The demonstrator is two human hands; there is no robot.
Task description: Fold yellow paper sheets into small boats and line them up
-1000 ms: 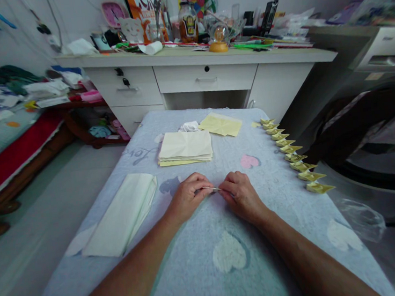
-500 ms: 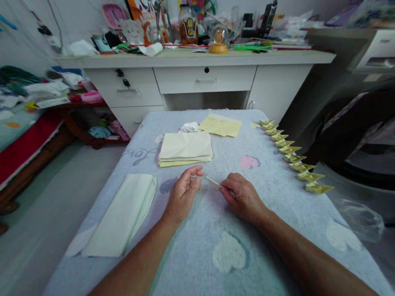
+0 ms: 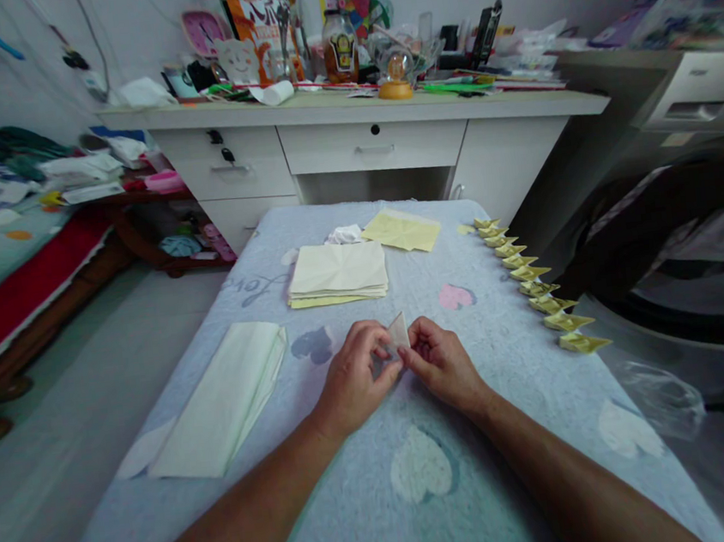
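A small folded piece of pale paper (image 3: 398, 331) is held up between my two hands, its pointed tip upward. My left hand (image 3: 361, 372) pinches it from the left, thumb and fingers bent around its lower edge. My right hand (image 3: 441, 359) grips its right side with the thumb near the left thumb. Just beyond the hands lies a stack of creased cream paper sheets (image 3: 337, 269). Along the right edge of the table stands a row of several folded yellow paper boats (image 3: 540, 288).
A folded pale cloth or paper bundle (image 3: 224, 402) lies at the left. Yellow sheets (image 3: 402, 230) and a crumpled white tissue (image 3: 344, 235) are at the back. A cluttered desk (image 3: 375, 145) stands behind; a washing machine (image 3: 702, 183) is to the right.
My left hand has moved right and closed on the folded paper, which only the right hand held before. The paper is now turned point upward.
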